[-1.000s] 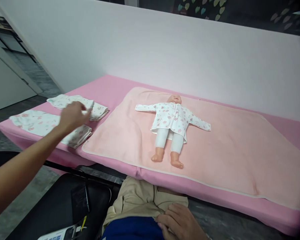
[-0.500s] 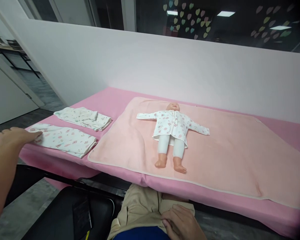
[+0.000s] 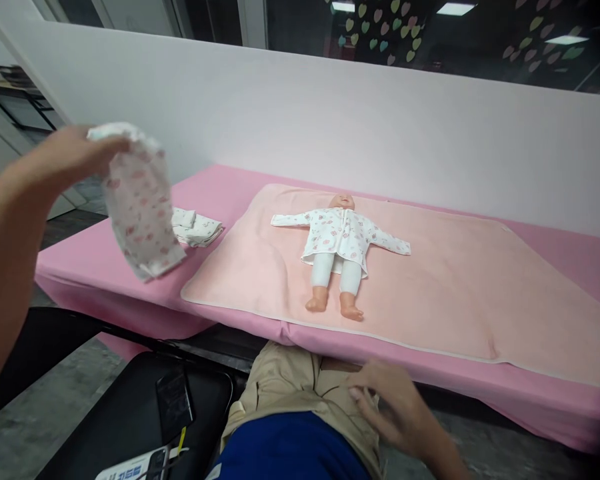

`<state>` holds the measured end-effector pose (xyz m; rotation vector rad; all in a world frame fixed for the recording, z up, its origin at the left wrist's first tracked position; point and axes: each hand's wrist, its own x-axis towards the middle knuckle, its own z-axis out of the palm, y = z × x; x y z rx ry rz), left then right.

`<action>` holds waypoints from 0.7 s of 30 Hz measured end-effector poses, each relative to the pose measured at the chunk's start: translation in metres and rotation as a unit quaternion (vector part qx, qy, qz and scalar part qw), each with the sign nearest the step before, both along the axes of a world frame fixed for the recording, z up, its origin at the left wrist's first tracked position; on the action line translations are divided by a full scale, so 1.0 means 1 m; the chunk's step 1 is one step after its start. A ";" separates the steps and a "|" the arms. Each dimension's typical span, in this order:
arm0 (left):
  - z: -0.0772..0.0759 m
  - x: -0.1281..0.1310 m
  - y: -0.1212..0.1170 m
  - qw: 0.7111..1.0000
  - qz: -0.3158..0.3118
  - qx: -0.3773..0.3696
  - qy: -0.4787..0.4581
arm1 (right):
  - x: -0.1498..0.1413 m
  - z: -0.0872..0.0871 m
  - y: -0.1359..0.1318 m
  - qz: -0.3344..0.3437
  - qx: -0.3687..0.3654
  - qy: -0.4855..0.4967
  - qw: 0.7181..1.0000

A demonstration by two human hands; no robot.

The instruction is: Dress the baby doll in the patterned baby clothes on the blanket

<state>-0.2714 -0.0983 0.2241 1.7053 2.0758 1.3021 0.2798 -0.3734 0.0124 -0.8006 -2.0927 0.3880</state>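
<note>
My left hand (image 3: pixel 97 150) is closed on one end of a folded white baby garment (image 3: pixel 143 207) with a pink print. The garment hangs, blurred, above the left part of the pink-covered table; its exact kind is hard to make out. My right hand (image 3: pixel 397 407) is over my right thigh, holding nothing, with its fingers loosely bent and apart. On a peach blanket (image 3: pixel 445 293) lies a baby doll (image 3: pixel 351 305) on its back, arms stretched out. It wears a printed white jacket (image 3: pixel 340 233), and its legs are white above bare feet.
Another folded printed garment (image 3: pixel 200 230) lies on the pink cover (image 3: pixel 75 267), partly behind the lifted one. A black chair (image 3: pixel 115 400) at lower left holds a dark phone (image 3: pixel 175 403) and a white device (image 3: pixel 135 463) with a cable. A white wall (image 3: pixel 380 127) borders the table's far side.
My left hand has picked up the nearer folded garment from the table and raised it up and to the right. My right hand has lifted slightly and moved right, its fingers looser.
</note>
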 end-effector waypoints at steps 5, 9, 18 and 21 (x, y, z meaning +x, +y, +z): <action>0.056 0.145 -0.042 0.939 -0.313 0.106 0.098 | 0.032 0.093 0.053 -0.068 0.143 0.015 0.987; 0.065 0.260 -0.077 0.826 -0.524 0.183 0.092 | 0.030 0.172 0.119 -0.104 0.174 0.096 0.975; 0.012 0.402 -0.044 0.664 -0.610 0.164 -0.400 | 0.001 0.190 0.201 -0.099 0.256 0.083 0.958; 0.008 0.424 -0.026 0.629 -0.575 0.155 -0.500 | 0.001 0.178 0.214 -0.145 0.269 0.058 0.951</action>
